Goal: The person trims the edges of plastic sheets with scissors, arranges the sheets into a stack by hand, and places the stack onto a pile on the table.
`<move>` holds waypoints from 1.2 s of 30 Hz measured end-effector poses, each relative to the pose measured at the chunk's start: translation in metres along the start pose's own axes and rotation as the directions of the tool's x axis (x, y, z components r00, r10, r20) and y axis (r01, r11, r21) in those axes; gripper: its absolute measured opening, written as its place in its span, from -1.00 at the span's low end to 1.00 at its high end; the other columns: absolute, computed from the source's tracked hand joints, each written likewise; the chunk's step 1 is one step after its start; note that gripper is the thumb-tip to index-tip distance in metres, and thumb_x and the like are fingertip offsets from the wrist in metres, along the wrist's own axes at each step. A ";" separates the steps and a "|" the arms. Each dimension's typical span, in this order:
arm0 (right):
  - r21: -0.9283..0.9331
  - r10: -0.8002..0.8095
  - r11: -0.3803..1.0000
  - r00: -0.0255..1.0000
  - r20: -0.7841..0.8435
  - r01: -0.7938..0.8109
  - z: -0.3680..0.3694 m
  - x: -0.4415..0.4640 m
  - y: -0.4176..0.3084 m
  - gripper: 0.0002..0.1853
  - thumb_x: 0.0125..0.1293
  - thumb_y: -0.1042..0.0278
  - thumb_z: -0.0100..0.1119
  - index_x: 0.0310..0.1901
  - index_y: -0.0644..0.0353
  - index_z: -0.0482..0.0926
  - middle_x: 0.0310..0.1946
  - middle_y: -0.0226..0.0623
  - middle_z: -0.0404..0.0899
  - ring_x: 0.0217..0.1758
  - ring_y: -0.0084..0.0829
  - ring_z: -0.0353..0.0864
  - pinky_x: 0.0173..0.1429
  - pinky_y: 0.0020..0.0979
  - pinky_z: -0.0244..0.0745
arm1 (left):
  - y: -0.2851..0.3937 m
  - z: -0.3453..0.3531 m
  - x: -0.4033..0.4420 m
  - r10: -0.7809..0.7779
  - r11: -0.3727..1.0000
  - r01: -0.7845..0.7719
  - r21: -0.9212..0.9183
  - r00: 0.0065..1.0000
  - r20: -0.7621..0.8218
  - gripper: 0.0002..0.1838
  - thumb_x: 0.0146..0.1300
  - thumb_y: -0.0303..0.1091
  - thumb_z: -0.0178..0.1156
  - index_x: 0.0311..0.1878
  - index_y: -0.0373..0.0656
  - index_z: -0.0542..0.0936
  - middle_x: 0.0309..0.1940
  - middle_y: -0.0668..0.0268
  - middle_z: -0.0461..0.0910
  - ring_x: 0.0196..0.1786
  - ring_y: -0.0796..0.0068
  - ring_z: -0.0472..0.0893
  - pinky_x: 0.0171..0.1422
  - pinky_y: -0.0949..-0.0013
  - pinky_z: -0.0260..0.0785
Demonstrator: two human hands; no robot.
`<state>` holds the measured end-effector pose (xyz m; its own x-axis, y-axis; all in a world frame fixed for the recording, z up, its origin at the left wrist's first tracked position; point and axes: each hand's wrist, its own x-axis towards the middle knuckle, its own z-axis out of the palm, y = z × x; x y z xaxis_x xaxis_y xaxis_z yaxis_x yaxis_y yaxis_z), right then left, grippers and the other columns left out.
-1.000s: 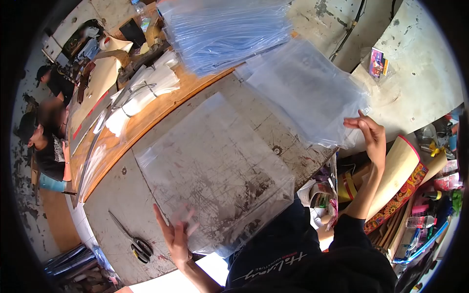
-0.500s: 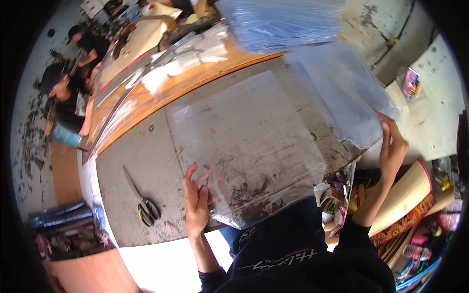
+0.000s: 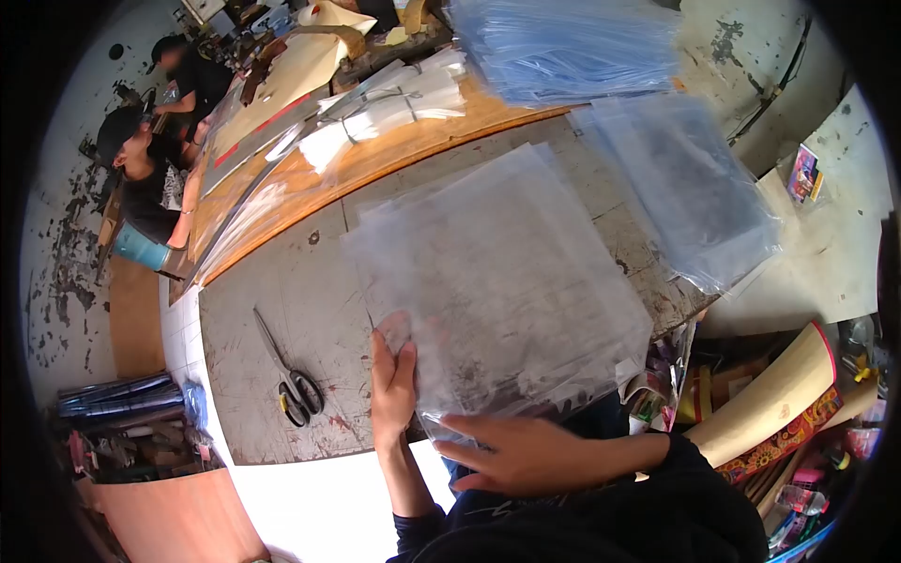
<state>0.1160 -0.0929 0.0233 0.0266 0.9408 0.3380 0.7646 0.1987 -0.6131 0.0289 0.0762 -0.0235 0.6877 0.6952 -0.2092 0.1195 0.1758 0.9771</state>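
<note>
Several clear plastic sheets [image 3: 511, 272] lie loosely stacked in front of me on the worn grey tabletop [image 3: 333, 281], their edges not lined up. My left hand [image 3: 392, 389] is closed at their left edge, with the thumb over the margin and fingertips showing partly through the plastic. Over the near left corner is my right hand [image 3: 530, 457], fingers spread and slightly blurred; whether it touches the plastic I cannot tell. A second pile of clear sheets [image 3: 690, 183] sits to the right. Black-handled scissors [image 3: 291, 375] rest left of my left hand.
A tall stack of bluish plastic sheets [image 3: 568, 52] stands at the back. White bundles [image 3: 385, 113] lie on the wooden board [image 3: 319, 197] beyond the tabletop. Two people are at the far left. Rolled material [image 3: 770, 389] and clutter fill the lower right, below the table edge.
My right hand has left the right-hand pile and come across to the near left corner of the front sheets. The plastic in front of me now looks thicker and more layered.
</note>
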 end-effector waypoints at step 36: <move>0.091 -0.028 0.996 0.997 0.071 0.021 -0.002 -0.034 0.014 -0.58 0.10 0.25 0.17 -0.05 0.32 0.45 0.13 -0.04 0.34 0.23 -0.16 0.33 0.22 -0.23 0.32 | -0.002 -0.003 -0.002 0.145 0.948 -0.156 0.276 0.988 0.058 -0.52 0.33 -0.20 -0.05 0.21 -0.30 0.25 -0.17 0.18 0.48 -0.21 0.51 0.43 -0.10 0.53 0.25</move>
<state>0.1272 -0.1228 0.0043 -0.0404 0.9521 0.3031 0.7031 0.2426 -0.6685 0.0254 0.0768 -0.0250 0.7380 0.6719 -0.0627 0.2044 -0.1340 0.9697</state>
